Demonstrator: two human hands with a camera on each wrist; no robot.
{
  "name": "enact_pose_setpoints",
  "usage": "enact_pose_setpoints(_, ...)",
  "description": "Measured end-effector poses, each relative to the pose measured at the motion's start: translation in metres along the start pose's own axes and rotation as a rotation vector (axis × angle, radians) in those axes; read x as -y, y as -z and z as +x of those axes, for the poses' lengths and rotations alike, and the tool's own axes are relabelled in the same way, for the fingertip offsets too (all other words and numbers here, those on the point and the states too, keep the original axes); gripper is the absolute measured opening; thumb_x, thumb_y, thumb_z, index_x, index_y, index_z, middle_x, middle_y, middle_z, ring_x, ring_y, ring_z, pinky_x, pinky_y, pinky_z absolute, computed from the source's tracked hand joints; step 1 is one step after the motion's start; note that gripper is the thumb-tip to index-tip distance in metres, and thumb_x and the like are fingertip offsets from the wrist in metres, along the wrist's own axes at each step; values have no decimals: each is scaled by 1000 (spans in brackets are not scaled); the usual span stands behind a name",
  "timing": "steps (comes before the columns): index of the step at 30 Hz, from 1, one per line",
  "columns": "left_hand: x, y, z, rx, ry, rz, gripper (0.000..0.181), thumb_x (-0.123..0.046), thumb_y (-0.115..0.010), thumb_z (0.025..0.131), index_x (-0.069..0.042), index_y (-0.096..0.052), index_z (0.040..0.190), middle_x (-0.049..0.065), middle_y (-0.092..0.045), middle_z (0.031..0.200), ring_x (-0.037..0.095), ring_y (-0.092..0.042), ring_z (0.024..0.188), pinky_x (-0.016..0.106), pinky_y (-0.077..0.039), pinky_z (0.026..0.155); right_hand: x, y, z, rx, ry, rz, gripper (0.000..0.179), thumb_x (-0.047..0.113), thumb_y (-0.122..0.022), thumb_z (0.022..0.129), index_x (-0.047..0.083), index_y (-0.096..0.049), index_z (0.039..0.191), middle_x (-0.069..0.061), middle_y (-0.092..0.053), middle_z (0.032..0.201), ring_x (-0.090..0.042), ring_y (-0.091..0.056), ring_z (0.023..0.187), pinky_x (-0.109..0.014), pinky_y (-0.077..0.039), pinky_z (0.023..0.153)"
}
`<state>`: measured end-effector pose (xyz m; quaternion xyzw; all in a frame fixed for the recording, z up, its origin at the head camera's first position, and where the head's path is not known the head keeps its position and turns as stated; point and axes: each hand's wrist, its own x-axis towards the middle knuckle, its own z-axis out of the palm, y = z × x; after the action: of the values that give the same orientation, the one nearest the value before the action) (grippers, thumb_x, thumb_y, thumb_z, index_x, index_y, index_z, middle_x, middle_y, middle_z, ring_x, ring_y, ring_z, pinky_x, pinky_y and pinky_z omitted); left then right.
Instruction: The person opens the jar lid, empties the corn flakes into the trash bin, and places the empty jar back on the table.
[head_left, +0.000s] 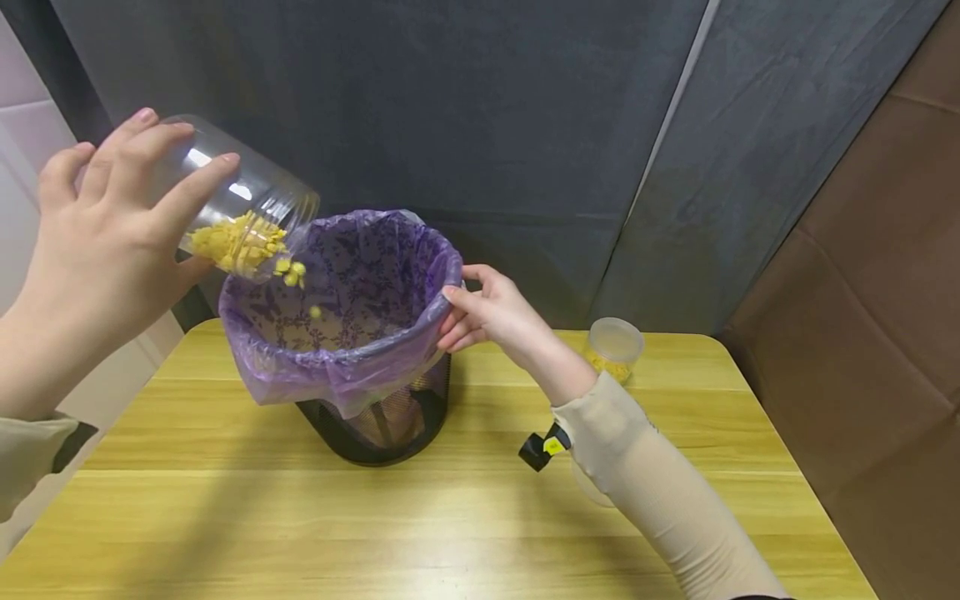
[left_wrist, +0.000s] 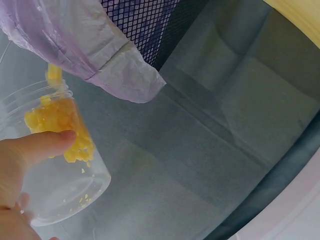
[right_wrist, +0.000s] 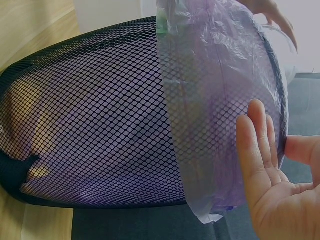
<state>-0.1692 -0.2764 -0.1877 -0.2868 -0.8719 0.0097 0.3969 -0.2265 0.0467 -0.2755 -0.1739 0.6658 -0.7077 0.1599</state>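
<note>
My left hand grips a clear plastic jar from above, tilted mouth-down over the bin. Yellow pieces lie near the jar's mouth, and several fall into the bin. In the left wrist view a thumb presses against the jar, and small crumbs cling inside near its base. My right hand holds the rim of a black mesh trash bin, thumb at the rim and fingers along the outside. A purple patterned bag lines the bin and folds over its rim. The bin's bottom inside is hidden.
A second clear container with yellow pieces stands on the wooden table, right of the bin. Partly beneath my right sleeve shows a round translucent edge. Dark grey curtain hangs behind the table.
</note>
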Motion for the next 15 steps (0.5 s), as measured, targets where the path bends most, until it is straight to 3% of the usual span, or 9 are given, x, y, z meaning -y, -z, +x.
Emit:
enact_pose_setpoints(9, 1, 0, 0, -5, -10, 7, 106, 11, -83, 44, -13, -41, 139, 22, -27, 148, 34, -12, 143, 63, -11, 106, 0, 0, 0, 0, -1, 3, 44, 9, -50, 100, 0, -30, 137, -15, -64, 68, -21, -66, 55, -37, -57, 58)
enact_pose_setpoints(15, 0, -3, -1, -64, -31, 2, 107, 14, -79, 42, -15, -42, 138, 19, -28, 148, 39, -13, 141, 65, -13, 104, -1, 1, 0, -2, -3, 7, 44, 9, -49, 100, 0, -29, 138, -15, -63, 68, -21, -66, 55, -38, -57, 58)
